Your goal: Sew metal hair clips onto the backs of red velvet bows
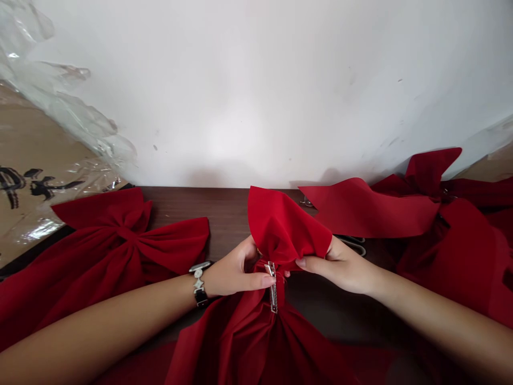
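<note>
Behind a dark brown table (184, 200), a white wall rises; over it, the red bow (286, 224) sits between both grips, the left hand (236, 272) pinching its gathered middle, thumb touching the metal clip (273, 289), the right hand (347, 267) pinching its upper loop's edge.

The bow (256, 337) is red cloth, matte and velvety on its upper flap, cinched at the middle. It stands roughly lengthwise over the dark table (180, 202), top flap flared, lower folds fanning past the view's bottom edge. A silvery metal clip (273, 294) lies lengthwise along its centre, apparently closed.
</note>
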### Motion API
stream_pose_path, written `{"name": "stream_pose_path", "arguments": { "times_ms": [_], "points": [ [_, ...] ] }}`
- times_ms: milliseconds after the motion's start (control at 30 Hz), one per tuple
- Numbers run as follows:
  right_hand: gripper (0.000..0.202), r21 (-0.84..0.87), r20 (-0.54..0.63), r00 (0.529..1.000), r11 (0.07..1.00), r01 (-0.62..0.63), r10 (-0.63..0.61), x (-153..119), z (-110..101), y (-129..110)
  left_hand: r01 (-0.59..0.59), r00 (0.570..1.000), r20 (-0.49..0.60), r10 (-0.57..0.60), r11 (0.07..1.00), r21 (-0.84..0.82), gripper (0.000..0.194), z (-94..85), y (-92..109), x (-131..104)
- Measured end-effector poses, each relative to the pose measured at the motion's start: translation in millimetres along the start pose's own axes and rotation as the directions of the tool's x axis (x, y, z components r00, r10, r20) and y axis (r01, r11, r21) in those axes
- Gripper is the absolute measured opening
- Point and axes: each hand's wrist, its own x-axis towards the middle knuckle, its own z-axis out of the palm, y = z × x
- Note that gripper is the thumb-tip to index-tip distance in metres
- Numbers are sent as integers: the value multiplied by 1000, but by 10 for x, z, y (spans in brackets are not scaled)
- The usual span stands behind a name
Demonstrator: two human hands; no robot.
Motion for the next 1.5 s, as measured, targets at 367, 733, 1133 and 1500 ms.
{"name": "stream_pose_path", "arguments": {
  "times_ms": [367, 733, 1133, 1500],
  "points": [
    [13, -328, 88, 965, 907, 263, -247, -15, -53, 30, 28, 999, -35, -22, 987, 159, 34, 13, 3, -14],
    [12, -373, 68, 951, 876, 304, -301, 17, -48, 43, 24, 999, -38, -18, 986, 162, 34, -11, -19, -23],
    [8, -737, -18, 882, 602, 307, -471, -123, 198, -132, 35, 959, -282, -9, 995, 90, 39, 45, -7, -9],
    [10, -472, -77, 992, 880, 54, -102, -125, 269, -131, 23, 970, -244, 11, 991, 135, 42, 42, 32, -15]
  ]
}}
